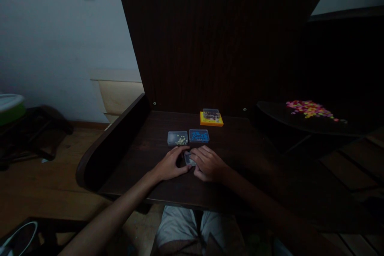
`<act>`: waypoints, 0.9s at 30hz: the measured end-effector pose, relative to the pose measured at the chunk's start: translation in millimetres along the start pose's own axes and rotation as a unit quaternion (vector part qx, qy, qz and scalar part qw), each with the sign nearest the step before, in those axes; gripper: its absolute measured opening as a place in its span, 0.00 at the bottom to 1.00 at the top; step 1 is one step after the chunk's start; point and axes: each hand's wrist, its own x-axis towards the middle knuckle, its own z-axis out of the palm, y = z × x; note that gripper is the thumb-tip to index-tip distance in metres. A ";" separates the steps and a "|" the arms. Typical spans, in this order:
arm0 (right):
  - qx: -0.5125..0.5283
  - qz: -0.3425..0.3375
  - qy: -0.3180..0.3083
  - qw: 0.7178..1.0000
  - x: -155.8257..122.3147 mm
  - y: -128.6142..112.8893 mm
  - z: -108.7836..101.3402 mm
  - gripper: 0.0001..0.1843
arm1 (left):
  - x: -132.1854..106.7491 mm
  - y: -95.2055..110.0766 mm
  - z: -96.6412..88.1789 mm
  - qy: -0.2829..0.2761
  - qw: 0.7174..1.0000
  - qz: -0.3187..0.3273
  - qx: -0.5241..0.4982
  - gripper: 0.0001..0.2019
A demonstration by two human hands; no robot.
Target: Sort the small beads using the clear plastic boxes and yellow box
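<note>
A small clear plastic box lies on the dark wooden tabletop, partly covered by my hands. My left hand curves round its left side, thumb at the near edge and fingers at the far edge. From the right, my right hand reaches over the box with bent fingers on it. What the box holds is hidden. Just beyond my hands stands a clear box with pale yellow pieces. Beside it, on the right, is a clear box with small blue pieces.
Further back, a clear box with dark pieces rests on a yellow box. Bright pink and yellow pieces are heaped on a dark surface at right. A raised wooden side bounds the table at left; a tall dark panel rises behind.
</note>
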 end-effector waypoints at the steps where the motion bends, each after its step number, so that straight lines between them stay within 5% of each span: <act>1: -0.009 -0.002 -0.002 1.000 -0.6 0.2 2.6 0.17 | 0.5 0.3 0.2 0.001 1.000 0.000 -0.004 0.29; 9: -0.072 -0.091 0.026 0.993 -3.4 5.6 12.9 0.07 | 5.0 0.0 3.1 0.011 0.998 -0.012 -0.060 0.26; 19: -0.074 -0.165 0.073 0.981 1.7 3.9 13.8 0.10 | 7.5 -2.2 6.9 0.023 0.984 -0.047 -0.173 0.25; 27: -0.079 -0.170 0.032 0.982 4.8 8.0 11.9 0.09 | 6.8 -3.9 8.9 0.035 0.981 -0.057 -0.184 0.26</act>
